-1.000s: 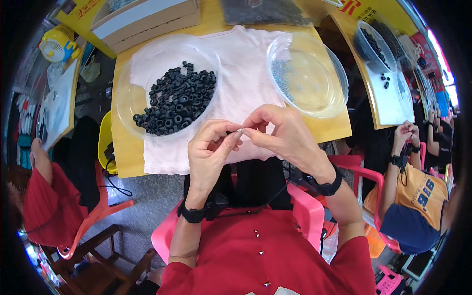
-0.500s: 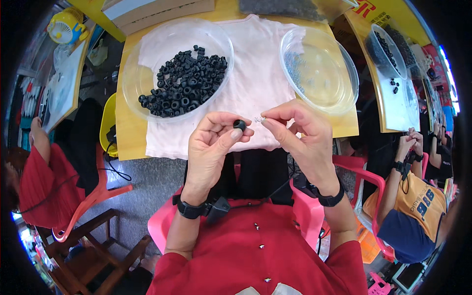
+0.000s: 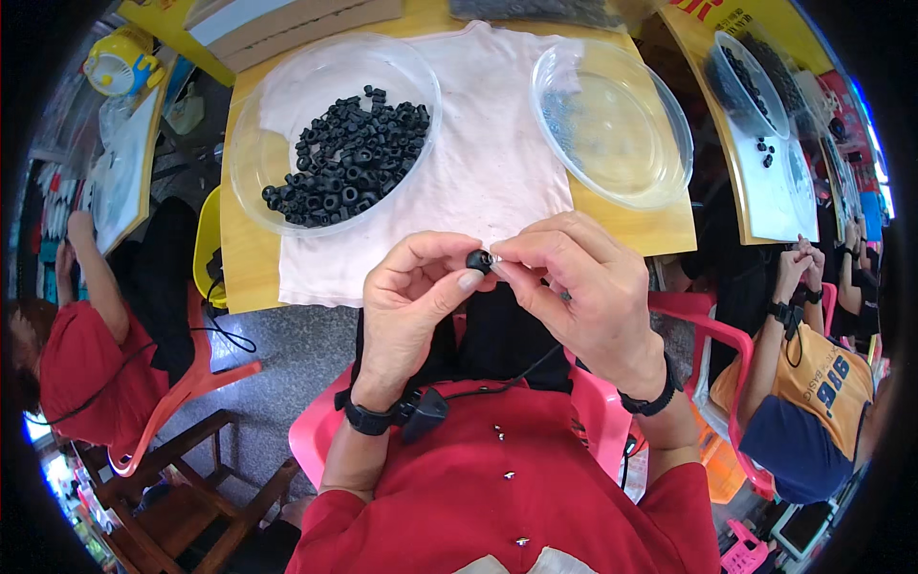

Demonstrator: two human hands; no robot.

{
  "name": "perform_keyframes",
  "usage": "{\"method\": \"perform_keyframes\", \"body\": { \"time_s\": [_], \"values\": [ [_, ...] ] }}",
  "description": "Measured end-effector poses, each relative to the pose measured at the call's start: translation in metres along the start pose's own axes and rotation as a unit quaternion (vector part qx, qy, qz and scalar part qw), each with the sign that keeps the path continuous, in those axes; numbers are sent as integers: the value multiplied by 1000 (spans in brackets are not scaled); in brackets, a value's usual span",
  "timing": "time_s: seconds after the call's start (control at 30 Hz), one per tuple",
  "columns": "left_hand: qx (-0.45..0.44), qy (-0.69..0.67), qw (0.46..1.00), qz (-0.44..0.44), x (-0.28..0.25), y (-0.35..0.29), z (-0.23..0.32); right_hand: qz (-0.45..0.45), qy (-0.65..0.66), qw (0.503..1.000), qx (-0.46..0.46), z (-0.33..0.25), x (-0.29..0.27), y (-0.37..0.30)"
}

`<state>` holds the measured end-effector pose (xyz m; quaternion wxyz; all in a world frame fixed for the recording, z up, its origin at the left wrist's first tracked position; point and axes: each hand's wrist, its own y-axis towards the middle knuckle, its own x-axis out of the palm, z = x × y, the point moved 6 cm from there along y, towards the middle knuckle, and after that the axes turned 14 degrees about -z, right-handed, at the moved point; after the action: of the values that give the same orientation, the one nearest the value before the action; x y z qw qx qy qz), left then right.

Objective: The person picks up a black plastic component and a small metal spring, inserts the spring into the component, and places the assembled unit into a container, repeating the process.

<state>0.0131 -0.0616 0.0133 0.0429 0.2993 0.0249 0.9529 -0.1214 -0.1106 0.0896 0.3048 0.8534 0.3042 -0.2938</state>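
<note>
Between the thumb and fingers of my left hand, a small rounded black plastic piece is pinched, with an opening at its side. My right hand is closed in a pinch on a tiny shiny metal spring, which meets the black piece. Both hands are just off the front edge of the table, above my lap. Beyond my left hand, a clear round tub holds many similar black pieces. Another clear tub, farther right, has a patch of small metal springs along its left side.
A pale pink shirt is spread under both tubs on the wooden table. At the back are a cardboard box and a bag of dark pieces. People sit at tables left and right; a yellow bin stands at left.
My hands have come together, and the spring in my right fingers has moved left to the black piece. At left, the co-worker's arms have moved up toward their table.
</note>
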Motion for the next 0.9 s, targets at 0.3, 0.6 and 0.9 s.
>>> {"method": "perform_keyframes", "body": {
  "time_s": [0.3,0.6,0.9],
  "values": [
    [12,-184,983,-8,-9,3,-12,-4,-172,982,-80,-18,15,10],
    [51,-296,954,-16,-39,8,-17,-123,-95,987,-34,-9,28,61],
    [58,-292,953,-60,-39,20,-16,-57,-118,985,-114,68,57,175]
  ]
}}
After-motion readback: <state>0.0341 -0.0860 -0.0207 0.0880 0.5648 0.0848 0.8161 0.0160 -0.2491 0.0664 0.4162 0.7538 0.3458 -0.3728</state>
